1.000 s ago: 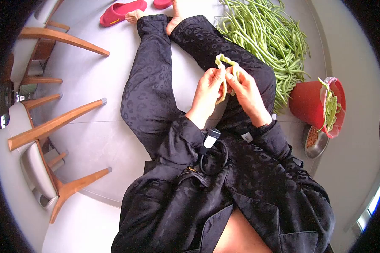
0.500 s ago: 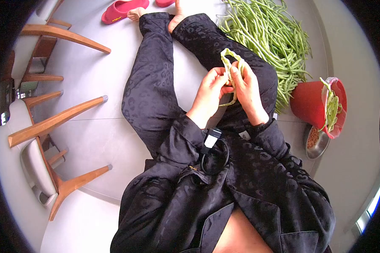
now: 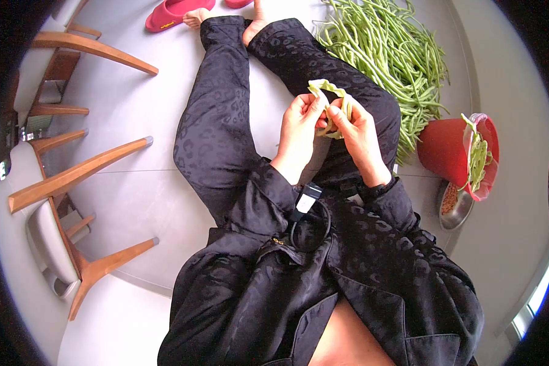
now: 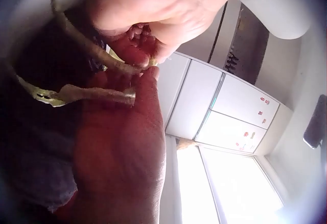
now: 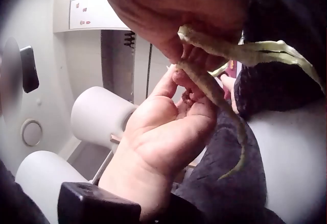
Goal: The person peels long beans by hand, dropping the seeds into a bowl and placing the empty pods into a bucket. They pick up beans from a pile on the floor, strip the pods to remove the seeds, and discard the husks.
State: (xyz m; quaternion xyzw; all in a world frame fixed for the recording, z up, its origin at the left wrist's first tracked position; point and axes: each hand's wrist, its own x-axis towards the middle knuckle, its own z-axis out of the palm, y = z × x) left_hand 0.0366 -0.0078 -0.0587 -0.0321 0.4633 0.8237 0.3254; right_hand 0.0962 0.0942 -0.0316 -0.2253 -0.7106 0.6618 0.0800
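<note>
Both hands meet over the lap at a limp, pale green long bean pod (image 3: 346, 102), which loops above the fingers. My left hand (image 3: 296, 131) pinches it between thumb and curled fingers. Close beside it, my right hand (image 3: 361, 137) grips the pod with its thumb pressed on top. In the left wrist view, one pod strand (image 4: 92, 45) runs into the touching fingertips, and a split strand (image 4: 76, 92) sticks out over the right hand. The right wrist view shows a tapering pod end (image 5: 217, 94) hanging past the left palm (image 5: 168, 137).
A large heap of green long beans (image 3: 390, 58) lies on the floor beyond the right knee. Nearby stands a red bucket (image 3: 439, 145) with pods over its lined rim. Next to it, a metal bowl (image 3: 463, 213) holds small brown beans. Chair legs (image 3: 85, 174) stand at left.
The pod loop has lowered and shifted between the fingers, and the end hanging below the hands has drawn up. Both hands stay close together with small finger movements.
</note>
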